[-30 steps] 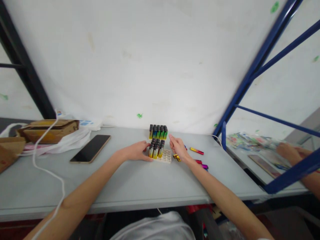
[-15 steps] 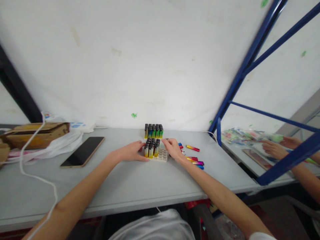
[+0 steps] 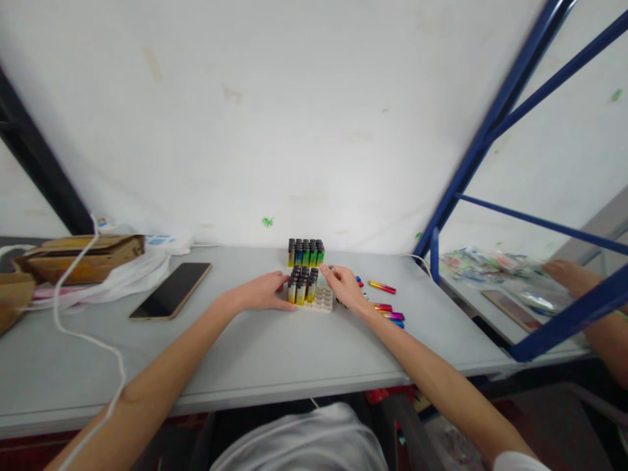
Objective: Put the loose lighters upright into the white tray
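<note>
A pale tray [image 3: 321, 301] with round holes sits on the table, its left part filled with upright black-topped, yellow-bottomed lighters [image 3: 300, 294]. My left hand [image 3: 265, 292] holds the tray's left end, thumb at the front corner and fingers behind, against the lighters. Over the tray's right end, my right hand [image 3: 346, 289] is closed in a pinch. A small dark tip shows at its fingers, apparently a lighter's top; the rest is hidden. Behind the tray stands a block of lighters [image 3: 306, 254] in green, blue and yellow. Several shiny coloured lighter-sized pieces [image 3: 383, 286] lie to the right, partly behind my right wrist.
A phone [image 3: 171, 291] lies at the left, near a cardboard box [image 3: 83, 258] and white plastic bags [image 3: 118, 281]. A white cable [image 3: 93, 338] crosses my left forearm. Blue metal bars [image 3: 471, 157] rise at right; beyond them another person's hand [image 3: 564, 275] is beside plastic packets.
The view has shifted slightly, moving everything a little right and up. Both my hands keep nearly the same place at the tray. At the far right, the other person's hands have moved.
</note>
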Available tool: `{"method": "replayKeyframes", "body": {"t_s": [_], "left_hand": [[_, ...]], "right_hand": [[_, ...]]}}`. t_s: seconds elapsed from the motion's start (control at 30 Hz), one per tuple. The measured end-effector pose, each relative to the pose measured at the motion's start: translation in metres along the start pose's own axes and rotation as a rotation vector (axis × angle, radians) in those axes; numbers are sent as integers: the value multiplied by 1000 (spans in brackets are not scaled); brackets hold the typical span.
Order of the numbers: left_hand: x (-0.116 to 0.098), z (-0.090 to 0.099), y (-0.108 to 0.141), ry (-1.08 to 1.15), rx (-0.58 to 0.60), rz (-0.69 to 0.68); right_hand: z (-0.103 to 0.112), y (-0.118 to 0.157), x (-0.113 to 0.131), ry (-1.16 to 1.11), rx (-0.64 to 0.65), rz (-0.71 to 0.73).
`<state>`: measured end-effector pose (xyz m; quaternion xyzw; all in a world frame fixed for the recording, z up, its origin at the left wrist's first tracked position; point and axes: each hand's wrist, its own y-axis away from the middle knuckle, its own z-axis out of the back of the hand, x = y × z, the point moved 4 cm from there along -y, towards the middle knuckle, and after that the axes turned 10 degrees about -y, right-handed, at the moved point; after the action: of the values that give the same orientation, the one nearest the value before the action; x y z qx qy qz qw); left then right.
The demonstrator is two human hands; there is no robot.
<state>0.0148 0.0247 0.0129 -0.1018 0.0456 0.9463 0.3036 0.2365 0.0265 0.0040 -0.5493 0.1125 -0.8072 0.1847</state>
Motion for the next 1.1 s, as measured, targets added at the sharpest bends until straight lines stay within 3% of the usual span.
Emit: {"method": "replayKeyframes", "body": {"t_s": [0.17,0.3,0.53,0.7,1.1], "left_hand": [[4,-4,-3,1,-9,-32],[7,-6,-4,-25,-22,-19],[6,-5,-2,-5,-32,-20],[8,-7,-4,-19,-47,-53],[7,-7,-5,-39,-20,-52]], "right_hand": [[2,5,6,-1,18,43],[3,10,17,-53,145,96],[4,21,45,267,197,450],[7,20,40,255,169,354],[-4,22,28,63,289,196]]}}
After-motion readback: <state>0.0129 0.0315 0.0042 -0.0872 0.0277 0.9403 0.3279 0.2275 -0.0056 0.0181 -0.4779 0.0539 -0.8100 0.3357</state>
